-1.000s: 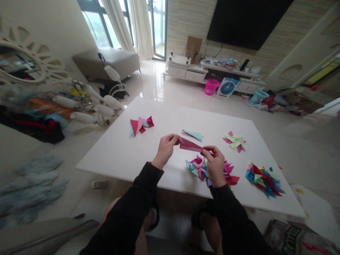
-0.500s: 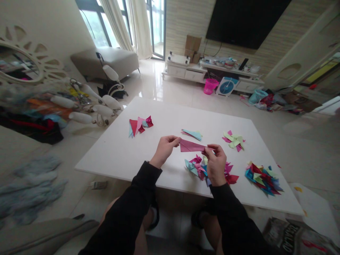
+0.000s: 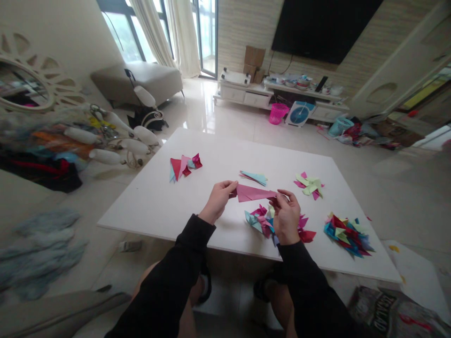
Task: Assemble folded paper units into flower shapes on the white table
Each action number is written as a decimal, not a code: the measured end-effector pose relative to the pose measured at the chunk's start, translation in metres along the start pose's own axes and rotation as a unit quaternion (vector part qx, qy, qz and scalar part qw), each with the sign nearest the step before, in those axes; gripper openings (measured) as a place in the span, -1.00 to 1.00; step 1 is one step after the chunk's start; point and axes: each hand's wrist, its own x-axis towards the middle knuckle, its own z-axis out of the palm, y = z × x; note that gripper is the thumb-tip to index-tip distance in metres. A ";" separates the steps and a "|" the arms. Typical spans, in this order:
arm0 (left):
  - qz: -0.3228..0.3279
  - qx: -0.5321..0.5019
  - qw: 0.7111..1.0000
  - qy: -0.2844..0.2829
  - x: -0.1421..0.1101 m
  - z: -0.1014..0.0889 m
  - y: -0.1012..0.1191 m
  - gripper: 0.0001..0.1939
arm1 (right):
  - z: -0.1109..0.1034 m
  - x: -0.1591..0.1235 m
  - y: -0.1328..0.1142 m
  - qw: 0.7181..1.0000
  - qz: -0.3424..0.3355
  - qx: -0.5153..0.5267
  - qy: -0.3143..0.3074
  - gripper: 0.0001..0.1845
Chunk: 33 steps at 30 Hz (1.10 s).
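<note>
A folded strip of pink paper (image 3: 254, 193) is stretched between my two hands above the table. My left hand (image 3: 219, 199) pinches its wider left end. At the narrower right end, the fingers of my right hand (image 3: 286, 213) are closed on the paper. Just beyond the strip lies a small stack of folded papers (image 3: 254, 178), light blue on top. Several folded paper pieces (image 3: 260, 220) in light blue, pink and red lie under and around my right hand, which partly hides them.
On the white table (image 3: 148, 202) are red, pink and blue folded papers (image 3: 183, 166) at left, a green and pink paper pinwheel (image 3: 309, 184) at right, and a heap of colourful folded papers (image 3: 347, 237) near the right edge. A lamp with white shades (image 3: 136, 146) stands beyond the left edge.
The pink strip now reaches a little farther toward the right, and the fingers of my right hand have shifted at its narrow end. The papers on the table stay put.
</note>
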 end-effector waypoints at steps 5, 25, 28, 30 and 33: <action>0.015 0.023 0.999 0.024 0.000 0.000 0.000 -0.59 | 0.000 0.000 -0.001 1.000 0.005 0.004 0.004 -0.70; 0.372 0.404 0.829 0.102 -0.026 0.021 0.015 -0.91 | 0.001 -0.008 -0.005 0.976 -0.096 -0.187 -0.052 -0.60; 0.377 0.447 0.811 -0.029 -0.034 0.029 0.007 -0.75 | 0.005 -0.015 -0.007 0.972 -0.112 -0.194 -0.069 -0.57; 0.360 0.471 0.803 -0.066 -0.035 0.033 0.000 -0.61 | 0.006 -0.019 -0.007 0.968 -0.122 -0.202 -0.080 -0.58; 0.339 0.480 0.806 -0.073 -0.034 0.035 -0.008 -0.65 | 0.006 -0.023 -0.005 0.959 -0.145 -0.226 -0.089 -0.61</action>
